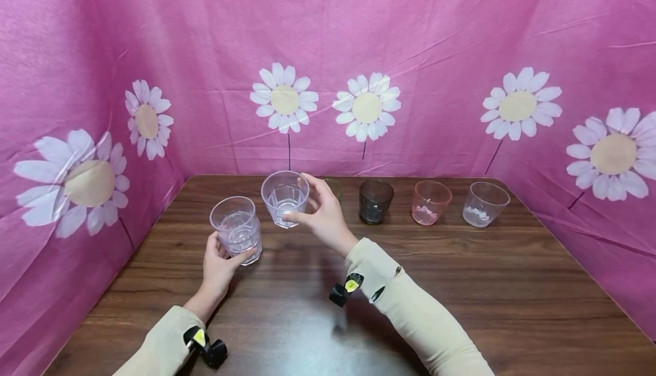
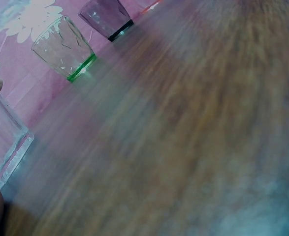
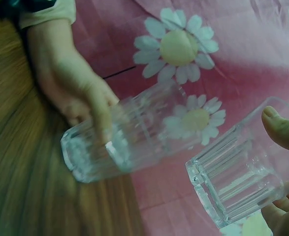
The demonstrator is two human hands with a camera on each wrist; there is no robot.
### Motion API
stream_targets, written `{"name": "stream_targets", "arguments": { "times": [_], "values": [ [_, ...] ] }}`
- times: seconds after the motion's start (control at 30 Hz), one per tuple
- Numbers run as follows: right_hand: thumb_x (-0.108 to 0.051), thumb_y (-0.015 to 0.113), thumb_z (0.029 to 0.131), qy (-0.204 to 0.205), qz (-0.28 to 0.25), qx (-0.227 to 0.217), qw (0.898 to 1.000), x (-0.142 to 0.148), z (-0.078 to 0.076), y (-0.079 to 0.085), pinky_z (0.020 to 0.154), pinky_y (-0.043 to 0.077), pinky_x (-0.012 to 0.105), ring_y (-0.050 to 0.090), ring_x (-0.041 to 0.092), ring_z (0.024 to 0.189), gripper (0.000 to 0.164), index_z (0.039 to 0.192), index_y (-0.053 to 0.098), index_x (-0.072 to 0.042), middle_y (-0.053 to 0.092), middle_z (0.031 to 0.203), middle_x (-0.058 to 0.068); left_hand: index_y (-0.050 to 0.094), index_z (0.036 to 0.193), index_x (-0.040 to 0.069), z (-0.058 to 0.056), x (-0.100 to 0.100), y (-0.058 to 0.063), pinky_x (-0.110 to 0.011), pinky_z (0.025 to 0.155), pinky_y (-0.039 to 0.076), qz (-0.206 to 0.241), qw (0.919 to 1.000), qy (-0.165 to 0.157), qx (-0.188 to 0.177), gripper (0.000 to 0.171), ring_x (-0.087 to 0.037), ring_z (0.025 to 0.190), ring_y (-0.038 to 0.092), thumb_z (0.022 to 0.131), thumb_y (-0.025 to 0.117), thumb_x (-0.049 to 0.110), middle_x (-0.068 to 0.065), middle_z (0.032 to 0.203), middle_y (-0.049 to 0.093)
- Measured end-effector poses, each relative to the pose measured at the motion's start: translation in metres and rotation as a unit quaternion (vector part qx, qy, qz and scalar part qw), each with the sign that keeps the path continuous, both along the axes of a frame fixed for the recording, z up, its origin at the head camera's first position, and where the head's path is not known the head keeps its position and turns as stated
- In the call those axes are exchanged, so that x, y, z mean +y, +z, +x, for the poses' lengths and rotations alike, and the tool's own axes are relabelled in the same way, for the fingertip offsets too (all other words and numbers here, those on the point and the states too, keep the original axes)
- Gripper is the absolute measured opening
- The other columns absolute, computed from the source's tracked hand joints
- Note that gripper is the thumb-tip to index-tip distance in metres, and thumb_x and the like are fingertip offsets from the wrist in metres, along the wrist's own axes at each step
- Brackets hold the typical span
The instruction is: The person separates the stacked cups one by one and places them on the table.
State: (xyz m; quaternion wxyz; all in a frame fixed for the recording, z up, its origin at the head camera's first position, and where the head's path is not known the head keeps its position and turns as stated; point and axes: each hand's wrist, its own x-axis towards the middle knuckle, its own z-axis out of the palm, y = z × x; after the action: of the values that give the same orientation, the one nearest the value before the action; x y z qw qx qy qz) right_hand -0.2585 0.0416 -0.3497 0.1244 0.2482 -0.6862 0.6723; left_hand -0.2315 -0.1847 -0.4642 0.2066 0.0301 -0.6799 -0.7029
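Two clear faceted tumblers, one nested inside the other (image 1: 240,236), are in my left hand (image 1: 217,268), with the thumb across the front near the base. The right wrist view shows the inner base partway up this stack (image 3: 134,130). My right hand (image 1: 328,216) grips another clear faceted tumbler (image 1: 285,193), thumb in front and fingers round the far side. That tumbler (image 3: 238,169) is held tilted, apart from the stack and to its right. In the left wrist view, only a thumb and part of a clear glass (image 2: 9,142) show at the left edge.
Along the back of the wooden table (image 1: 461,285) stand a green-tinted glass (image 2: 68,51), partly hidden by my right hand in the head view, a dark glass (image 1: 376,202), a pink glass (image 1: 431,202) and a clear glass (image 1: 486,205). Pink flowered cloth (image 1: 430,34) hangs around the table.
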Motion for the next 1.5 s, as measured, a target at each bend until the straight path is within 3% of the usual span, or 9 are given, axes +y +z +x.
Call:
{"name": "stream_targets", "arguments": {
  "times": [0.8, 1.5],
  "values": [
    [0.014, 0.084, 0.066, -0.022, 0.035, -0.032, 0.999, 0.057, 0.016, -0.057, 0.104, 0.045, 0.043, 0.049, 0.042, 0.126, 0.083, 0.138, 0.045, 0.009, 0.048, 0.136, 0.028, 0.037, 0.136, -0.006, 0.000, -0.001, 0.000, -0.014, 0.089, 0.045, 0.004, 1.0000, -0.004, -0.001, 0.077, 0.000, 0.104, 0.055, 0.071, 0.075, -0.021, 0.010, 0.114, 0.057],
    [0.012, 0.085, 0.067, -0.069, 0.056, -0.078, 0.993, 0.108, 0.035, -0.064, 0.109, 0.038, 0.046, 0.044, 0.036, 0.133, 0.083, 0.140, 0.045, 0.004, 0.048, 0.140, 0.027, 0.036, 0.138, -0.005, -0.001, -0.002, -0.001, -0.013, 0.089, 0.045, 0.005, 1.0000, -0.006, 0.002, 0.079, 0.000, 0.104, 0.055, 0.071, 0.075, -0.021, 0.006, 0.118, 0.056]
  ]
}}
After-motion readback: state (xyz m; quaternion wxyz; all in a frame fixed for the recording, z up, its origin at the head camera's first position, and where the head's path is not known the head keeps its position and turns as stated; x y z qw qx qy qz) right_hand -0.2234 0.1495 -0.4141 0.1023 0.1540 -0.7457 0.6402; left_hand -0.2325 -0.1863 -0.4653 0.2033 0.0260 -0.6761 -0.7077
